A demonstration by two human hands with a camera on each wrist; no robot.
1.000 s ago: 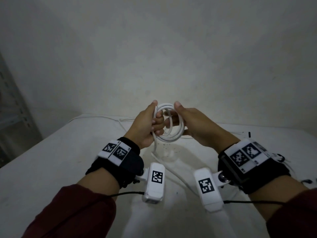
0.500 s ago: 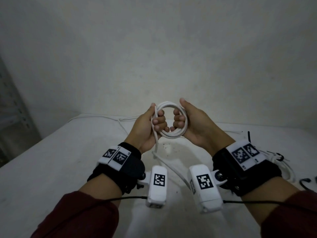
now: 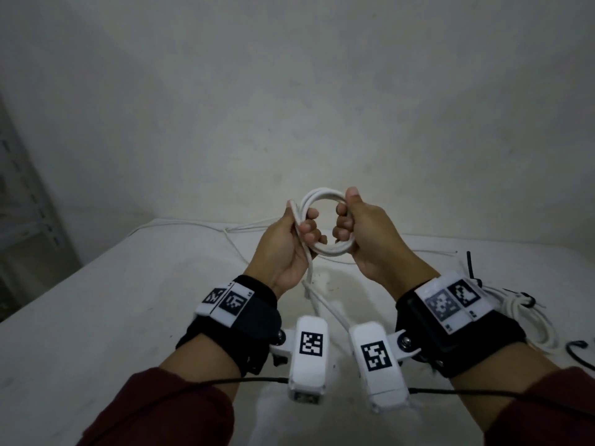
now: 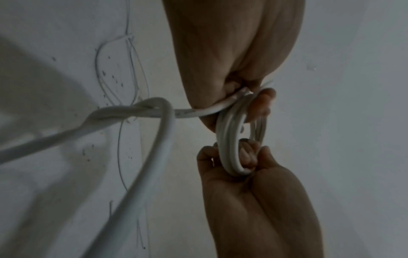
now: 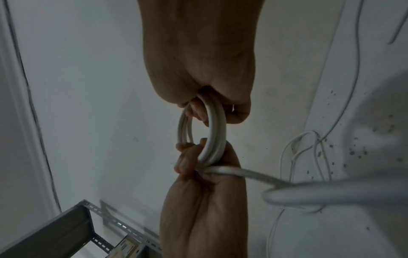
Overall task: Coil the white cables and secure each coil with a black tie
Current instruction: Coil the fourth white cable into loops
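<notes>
Right now I hold the white cable coil (image 3: 325,220) up above the table (image 3: 96,317), between my two fists. My left hand (image 3: 283,249) curls round its left side and also pins the loose tail (image 3: 328,309) that hangs down toward the table; my right hand (image 3: 363,239) curls round the right side. The cable looks light, smooth and springy, so I judge the loops will want to spring open; gripping across all strands at once seems best. A coil already tied (image 3: 521,320) lies by my right wrist, a black tie (image 3: 579,352) just beyond. I can read no brand or writing, only square coded markers on the wristbands.
</notes>
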